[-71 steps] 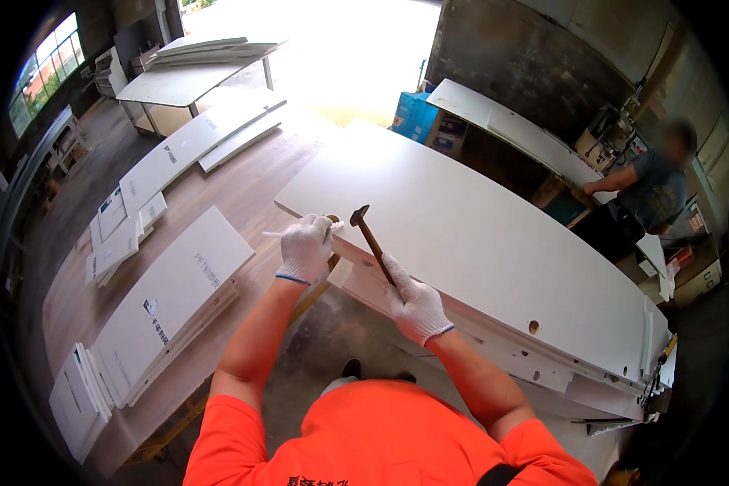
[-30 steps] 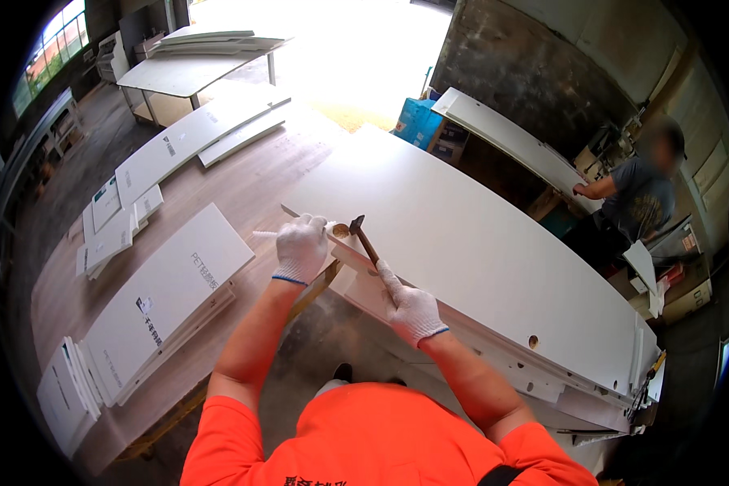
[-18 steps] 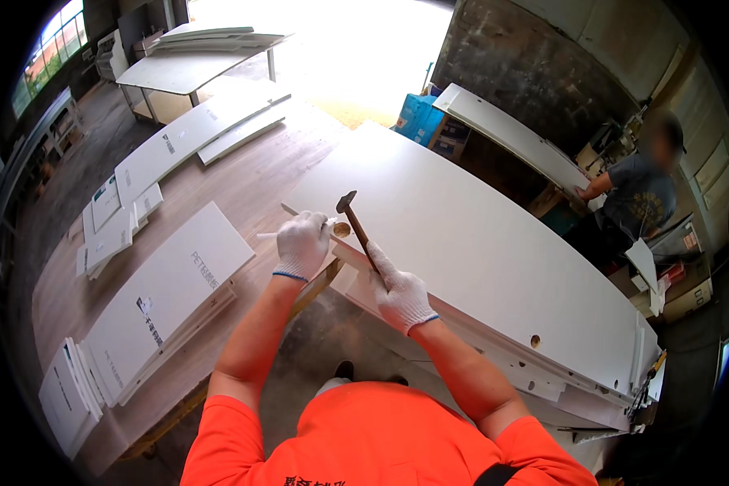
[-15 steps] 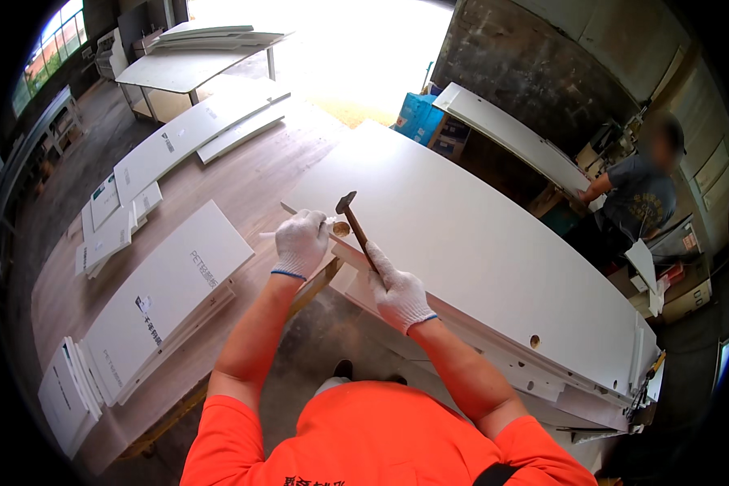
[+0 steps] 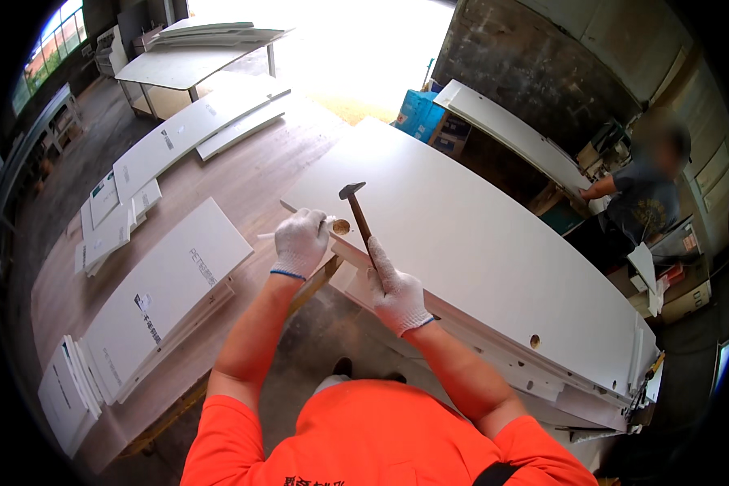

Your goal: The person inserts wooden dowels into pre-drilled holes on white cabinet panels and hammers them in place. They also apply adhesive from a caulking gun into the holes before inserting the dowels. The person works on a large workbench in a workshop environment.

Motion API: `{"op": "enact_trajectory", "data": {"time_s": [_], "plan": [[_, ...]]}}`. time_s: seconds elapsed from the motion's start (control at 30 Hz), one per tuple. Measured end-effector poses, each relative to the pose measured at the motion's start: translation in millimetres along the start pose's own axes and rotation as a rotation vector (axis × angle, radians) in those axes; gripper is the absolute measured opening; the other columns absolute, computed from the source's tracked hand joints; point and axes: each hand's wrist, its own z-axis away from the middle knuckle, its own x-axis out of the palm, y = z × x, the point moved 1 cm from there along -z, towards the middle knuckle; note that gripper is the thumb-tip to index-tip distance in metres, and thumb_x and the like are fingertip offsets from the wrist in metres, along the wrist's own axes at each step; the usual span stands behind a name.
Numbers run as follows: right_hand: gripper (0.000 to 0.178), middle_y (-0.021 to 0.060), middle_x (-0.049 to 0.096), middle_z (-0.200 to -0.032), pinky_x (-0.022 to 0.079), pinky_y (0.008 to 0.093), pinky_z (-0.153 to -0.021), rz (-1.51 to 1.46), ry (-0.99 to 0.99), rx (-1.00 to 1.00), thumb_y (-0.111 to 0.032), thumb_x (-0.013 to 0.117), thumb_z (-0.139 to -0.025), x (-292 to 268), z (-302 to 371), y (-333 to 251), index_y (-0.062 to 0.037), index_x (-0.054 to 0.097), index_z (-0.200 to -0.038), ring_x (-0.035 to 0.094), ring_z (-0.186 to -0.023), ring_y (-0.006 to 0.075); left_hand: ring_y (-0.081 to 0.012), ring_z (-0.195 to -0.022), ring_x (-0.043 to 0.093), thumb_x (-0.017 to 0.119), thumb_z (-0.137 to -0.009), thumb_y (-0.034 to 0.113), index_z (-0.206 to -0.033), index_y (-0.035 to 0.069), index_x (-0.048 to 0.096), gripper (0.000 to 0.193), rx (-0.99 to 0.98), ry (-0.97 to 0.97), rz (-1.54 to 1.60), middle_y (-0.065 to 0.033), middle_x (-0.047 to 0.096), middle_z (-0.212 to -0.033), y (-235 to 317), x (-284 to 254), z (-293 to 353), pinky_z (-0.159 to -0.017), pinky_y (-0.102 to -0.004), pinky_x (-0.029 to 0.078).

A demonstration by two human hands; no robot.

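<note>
My right hand [image 5: 399,298], in a white knit glove, is closed round the wooden handle of a hammer [image 5: 360,217]. The hammer's metal head points away from me, above the near left corner of a large white panel [image 5: 454,231]. My gloved left hand [image 5: 301,243] is closed at that panel's left edge, beside a round hole [image 5: 341,228] with a raw brown inside. A thin white piece [image 5: 265,236] sticks out to the left of this fist, and a small white bit shows at its right. The fingers hide what lies between.
Printed white boards [image 5: 166,300] lie stacked on a wood-grain table [image 5: 243,174] at left. A second hole [image 5: 535,342] is in the panel at right. A person [image 5: 640,194] stands by a far bench [image 5: 514,130]. Behind is another table [image 5: 190,69] with boards.
My right hand and the hammer have shifted slightly; the hammer's head is a little farther up and right. My left hand stays at about the same place.
</note>
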Motion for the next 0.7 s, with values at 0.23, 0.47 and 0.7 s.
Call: {"op": "enact_trajectory", "data": {"time_s": [0.23, 0.47, 0.7], "plan": [[0.066, 0.0226, 0.075, -0.092, 0.058, 0.0546, -0.070, 0.008, 0.183, -0.127, -0.019, 0.061, -0.102, 2, 9, -3, -0.0241, 0.043, -0.166, 0.073, -0.077, 0.0443, -0.0355, -0.088, 0.075, 0.075, -0.096, 0.023, -0.100, 0.007, 0.080, 0.017, -0.206, 0.073, 0.102, -0.0160, 0.077, -0.096, -3, -2, 8, -0.079, -0.0451, 0.059], [0.068, 0.0221, 0.073, -0.087, 0.058, 0.0536, -0.066, 0.005, 0.186, -0.129, -0.014, 0.061, -0.102, -1, 6, 1, -0.0201, 0.042, -0.166, 0.072, -0.073, 0.0435, -0.0235, -0.081, 0.075, 0.075, -0.099, 0.028, -0.110, 0.002, 0.079, 0.029, -0.523, 0.115, 0.424, -0.0115, 0.078, -0.090, -25, 6, 23, -0.074, -0.0380, 0.058], [0.065, 0.0198, 0.075, -0.088, 0.059, 0.0527, -0.069, 0.134, -0.058, -0.076, -0.016, 0.059, -0.103, 6, 0, 8, -0.0230, 0.042, -0.166, 0.073, -0.075, 0.0418, -0.0117, -0.070, 0.060, 0.067, -0.105, 0.030, -0.139, 0.002, 0.064, 0.044, -0.739, 0.323, 0.852, -0.0019, 0.066, -0.080, -83, 53, 9, -0.059, -0.0291, 0.050]]}}
